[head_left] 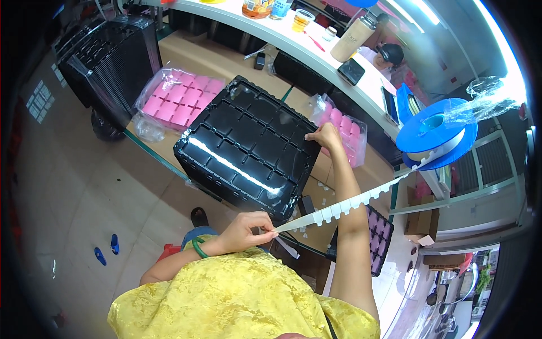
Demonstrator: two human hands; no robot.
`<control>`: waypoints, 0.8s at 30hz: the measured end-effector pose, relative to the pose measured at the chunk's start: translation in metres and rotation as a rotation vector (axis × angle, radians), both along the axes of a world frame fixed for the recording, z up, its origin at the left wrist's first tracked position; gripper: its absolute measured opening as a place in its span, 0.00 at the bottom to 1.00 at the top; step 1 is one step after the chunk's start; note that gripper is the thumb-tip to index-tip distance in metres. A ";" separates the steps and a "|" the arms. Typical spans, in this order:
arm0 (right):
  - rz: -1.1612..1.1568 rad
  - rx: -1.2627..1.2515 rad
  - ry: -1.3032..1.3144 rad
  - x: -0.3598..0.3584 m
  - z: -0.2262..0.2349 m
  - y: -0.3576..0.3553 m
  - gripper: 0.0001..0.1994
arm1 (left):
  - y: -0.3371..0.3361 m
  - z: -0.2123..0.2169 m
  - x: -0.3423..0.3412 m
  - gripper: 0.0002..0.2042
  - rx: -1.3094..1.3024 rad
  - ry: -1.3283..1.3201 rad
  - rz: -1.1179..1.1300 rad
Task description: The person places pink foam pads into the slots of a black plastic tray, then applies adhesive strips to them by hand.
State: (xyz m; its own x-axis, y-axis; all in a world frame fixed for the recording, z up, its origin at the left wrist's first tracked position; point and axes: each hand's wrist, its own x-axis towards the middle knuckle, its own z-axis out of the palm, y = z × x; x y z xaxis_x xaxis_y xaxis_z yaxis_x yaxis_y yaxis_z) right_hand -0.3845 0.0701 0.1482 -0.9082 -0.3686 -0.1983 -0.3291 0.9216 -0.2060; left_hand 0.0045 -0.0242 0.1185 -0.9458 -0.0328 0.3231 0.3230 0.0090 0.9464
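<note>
Tape: white carrier tape (344, 208) with a notched edge is stretching taut from the blue reel (436, 134) down toward the person's chest, passing just in front of the black tray stack (248, 144).

Left hand: left hand (247, 230) is sitting below the near corner of the black tray stack, its grip pressed together and pinching the free end of the white carrier tape; a short loose tail is hanging under the fingers. A green bangle (199, 247) is circling that wrist.

Right hand: right hand (324, 137) is reaching out to the right edge of the black tray stack, fingers curled onto the rim; I cannot tell how firmly the grip is closing there. The forearm is crossing over the tape.

Tray stack: black tray stack is lying flat on the brown surface (195, 56), its top tray divided into square pockets and catching a streak of light.

Left of the stack: pink trays (179, 101) in a clear bag are lying just beside it; beyond them a taller pile of dark trays (110, 59) is standing.

Right of the stack: another bag of pink parts (345, 130) is lying just behind the right hand.

Behind the stack: white shelf (316, 56) is carrying a tan bottle (353, 38) and a cup of amber drink (301, 20).
</note>
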 end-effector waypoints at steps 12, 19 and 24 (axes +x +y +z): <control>0.008 -0.088 0.018 -0.021 -0.012 0.025 0.16 | -0.019 0.004 -0.011 0.04 0.007 0.009 -0.079; 0.438 0.048 0.522 0.047 -0.019 -0.018 0.08 | -0.024 0.001 -0.008 0.05 0.012 0.000 -0.060; 0.049 -0.211 0.206 0.030 -0.021 0.006 0.10 | -0.023 -0.001 -0.004 0.05 0.005 -0.013 -0.056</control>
